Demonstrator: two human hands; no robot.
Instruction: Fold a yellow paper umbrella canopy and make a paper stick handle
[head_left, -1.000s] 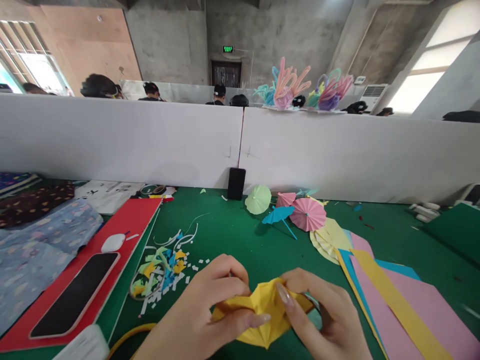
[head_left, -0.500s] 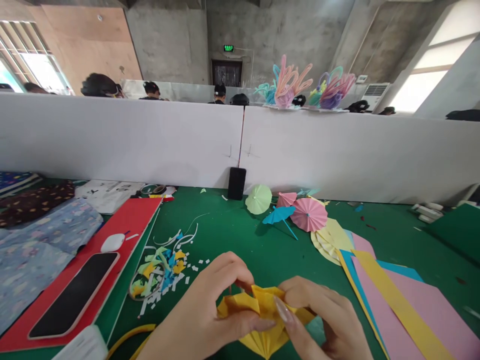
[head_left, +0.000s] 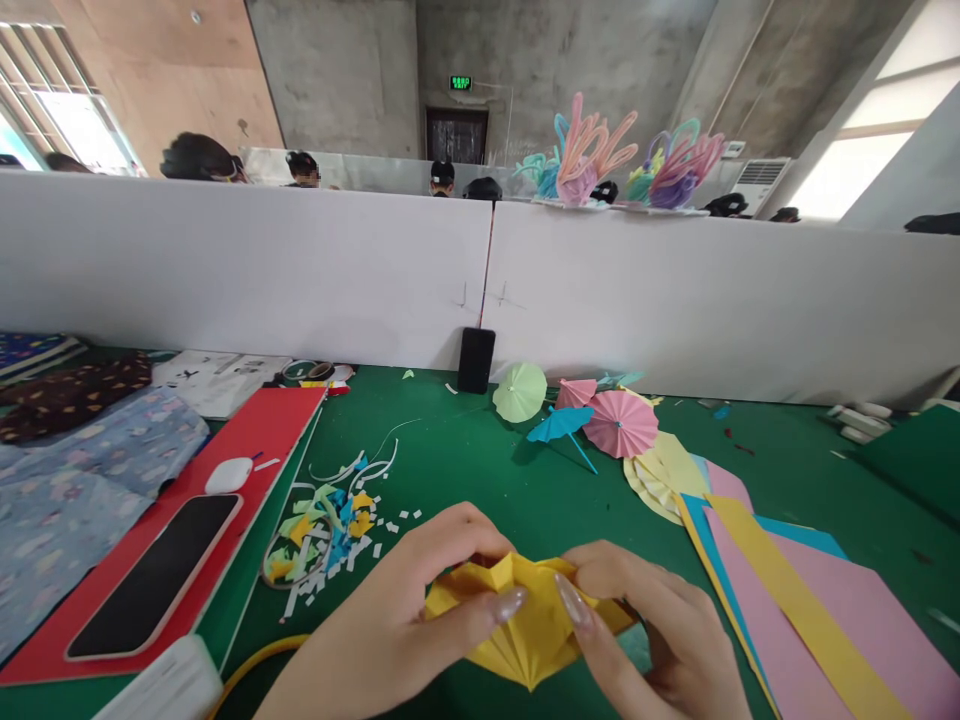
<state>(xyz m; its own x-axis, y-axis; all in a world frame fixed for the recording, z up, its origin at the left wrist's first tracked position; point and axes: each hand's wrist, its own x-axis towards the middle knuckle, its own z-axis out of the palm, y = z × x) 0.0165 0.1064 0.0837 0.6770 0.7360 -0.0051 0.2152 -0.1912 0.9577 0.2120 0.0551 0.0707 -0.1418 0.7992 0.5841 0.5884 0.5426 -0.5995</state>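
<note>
Both hands pinch one pleated yellow paper point(head_left: 532, 630) above the tabletop point(head_left: 450, 445), near six o'clock in the view. The left hand point(head_left: 431, 605) grips its nine o'clock side and the right hand point(head_left: 652, 620) its three o'clock side, thumbs on the near face, a narrow gap between them. The paper's folds fan toward a point at six o'clock.

Taken from the paper, the blue umbrella point(head_left: 561, 424) lies tilted at twelve o'clock, with the green umbrella point(head_left: 520, 392) beyond it. The pink umbrella point(head_left: 622, 424) sits at one o'clock, just beside the blue one. Scraps point(head_left: 334, 525) are strewn at ten o'clock. At three o'clock lie pink sheets point(head_left: 847, 610) with a yellow strip point(head_left: 802, 600) across them. A pink-edged phone point(head_left: 157, 580) rests at nine o'clock on a red board point(head_left: 283, 420).
</note>
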